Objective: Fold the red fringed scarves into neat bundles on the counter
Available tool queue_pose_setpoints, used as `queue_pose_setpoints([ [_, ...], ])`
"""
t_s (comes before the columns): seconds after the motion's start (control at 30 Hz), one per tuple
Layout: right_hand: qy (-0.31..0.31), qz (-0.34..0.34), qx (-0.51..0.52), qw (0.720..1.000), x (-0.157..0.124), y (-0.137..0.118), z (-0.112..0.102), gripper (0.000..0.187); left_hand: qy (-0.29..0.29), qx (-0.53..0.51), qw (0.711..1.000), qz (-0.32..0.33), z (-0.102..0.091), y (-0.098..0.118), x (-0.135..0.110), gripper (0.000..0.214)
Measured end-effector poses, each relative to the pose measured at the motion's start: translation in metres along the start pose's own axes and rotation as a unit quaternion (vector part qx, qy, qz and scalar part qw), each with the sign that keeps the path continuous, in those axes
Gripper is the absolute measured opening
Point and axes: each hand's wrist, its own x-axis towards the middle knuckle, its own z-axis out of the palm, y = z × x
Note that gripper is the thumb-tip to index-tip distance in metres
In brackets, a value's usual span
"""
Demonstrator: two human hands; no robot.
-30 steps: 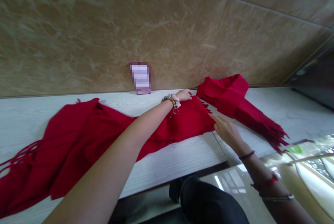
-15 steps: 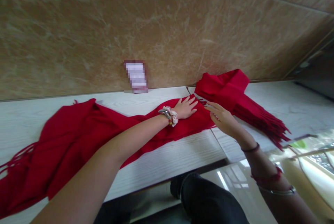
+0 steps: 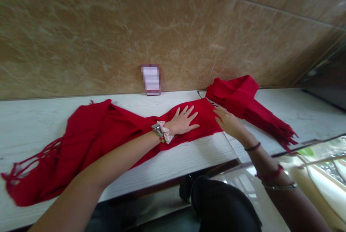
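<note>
A long red scarf (image 3: 89, 142) lies across the white surface, bunched and creased at the left, with tassels hanging loose there. Toward the middle it narrows and then flattens into a smooth end. My left hand (image 3: 183, 121) rests palm down on that flat part, its fingers spread. At the scarf's right end is my right hand (image 3: 228, 121), fingers stretched out at the edge and touching or just over it; some fingertips are partly hidden. Dark fringe shows beside those fingers. A second red scarf (image 3: 243, 97), folded over itself with its fringe toward the front, lies just to the right.
A small pixelated card-like object (image 3: 151, 79) leans on the brown marbled wall (image 3: 108, 37) at the back. The white wood-grain surface (image 3: 189, 156) has a seam under the right end. My dark-clad knee (image 3: 224, 203) is below its front edge. A dark object (image 3: 327, 77) stands far right.
My left hand has slid left along the flat part of the scarf, fingers spread wider. My right hand stays near the scarf's end. The camera view has shifted slightly.
</note>
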Motion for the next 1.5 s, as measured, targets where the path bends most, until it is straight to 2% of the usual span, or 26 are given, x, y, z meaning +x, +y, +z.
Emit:
queue_pose_setpoints([
  [0.07, 0.004, 0.012, 0.004, 1.0, 0.019, -0.017, 0.003, 0.045, 0.031, 0.008, 0.999, -0.022, 0.001, -0.012, -0.024, 0.063],
  [0.17, -0.03, 0.019, -0.004, 0.999, 0.042, -0.043, 0.017, 0.052, 0.061, 0.027, 0.994, -0.084, 0.0, -0.042, -0.062, 0.058],
  [0.3, -0.085, 0.031, 0.004, 0.996, 0.056, -0.06, 0.037, 0.05, 0.033, 0.049, 0.986, -0.156, -0.005, -0.103, -0.122, 0.059],
  [0.37, -0.094, 0.039, 0.001, 0.995, 0.058, -0.062, 0.042, 0.049, -0.016, 0.042, 0.99, -0.134, -0.008, -0.135, -0.155, 0.057],
  [0.57, -0.085, 0.069, -0.014, 0.994, 0.06, -0.075, 0.046, 0.048, 0.011, 0.095, 0.978, -0.186, -0.012, -0.219, -0.242, 0.054],
  [0.67, -0.086, 0.06, -0.016, 0.994, 0.065, -0.095, 0.048, 0.048, 0.02, 0.112, 0.975, -0.193, -0.016, -0.253, -0.271, 0.053],
  [0.73, -0.092, 0.072, -0.011, 0.993, 0.069, -0.11, 0.05, 0.05, 0.023, 0.135, 0.969, -0.206, -0.021, -0.265, -0.28, 0.052],
  [0.83, -0.092, 0.108, 0.007, 0.99, 0.075, -0.125, 0.051, 0.05, 0.032, 0.168, 0.961, -0.216, -0.036, -0.259, -0.277, 0.046],
  [0.93, -0.06, 0.11, 0.039, 0.991, 0.078, -0.132, 0.046, 0.048, 0.052, 0.194, 0.961, -0.189, -0.05, -0.235, -0.255, 0.048],
  [1.0, -0.034, 0.077, 0.063, 0.994, 0.079, -0.136, 0.04, 0.046, 0.072, 0.198, 0.964, -0.16, -0.055, -0.221, -0.234, 0.052],
  [1.07, -0.037, 0.032, 0.084, 0.995, 0.077, -0.141, 0.034, 0.046, 0.072, 0.182, 0.972, -0.133, -0.056, -0.213, -0.214, 0.055],
  [1.17, -0.087, -0.022, 0.089, 0.992, 0.072, -0.147, 0.032, 0.047, 0.017, 0.152, 0.981, -0.119, -0.05, -0.211, -0.193, 0.05],
  [1.23, -0.108, -0.042, 0.076, 0.99, 0.067, -0.148, 0.035, 0.045, -0.005, 0.156, 0.98, -0.12, -0.046, -0.211, -0.19, 0.041],
  [1.4, -0.091, -0.043, 0.119, 0.988, 0.062, -0.14, 0.043, 0.042, 0.084, 0.163, 0.972, -0.148, -0.044, -0.198, -0.206, 0.038],
  [1.5, -0.084, -0.034, 0.145, 0.985, 0.063, -0.138, 0.042, 0.041, 0.084, 0.128, 0.982, -0.11, -0.043, -0.188, -0.217, 0.031],
])
